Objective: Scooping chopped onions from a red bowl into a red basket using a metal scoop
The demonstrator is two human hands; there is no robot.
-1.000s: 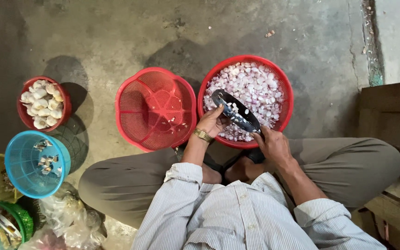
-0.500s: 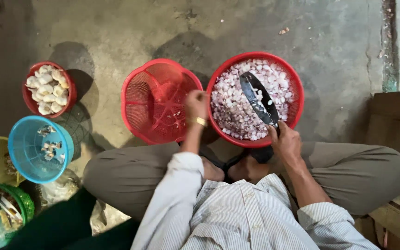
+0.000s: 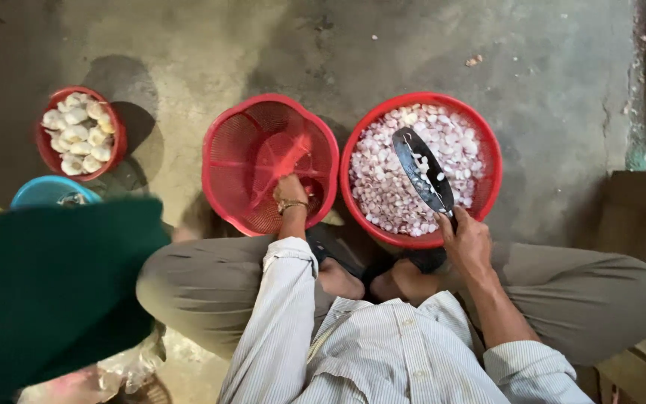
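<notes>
We see a gray concrete floor [image 3: 188, 45], rough and stained. On it sit two big red baskets side by side: an empty red basket [image 3: 244, 161] on the left and a red basket of peeled pieces [image 3: 487, 187] on the right. Far left sit a small red bowl of garlic [image 3: 50, 150] and a blue basket [image 3: 39, 191].

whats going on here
A person sits cross-legged on a concrete floor. The right hand holds a dark knife over a red basket full of peeled cloves. The left hand reaches into an empty red basket. A small red bowl of whole bulbs stands at far left.
</notes>
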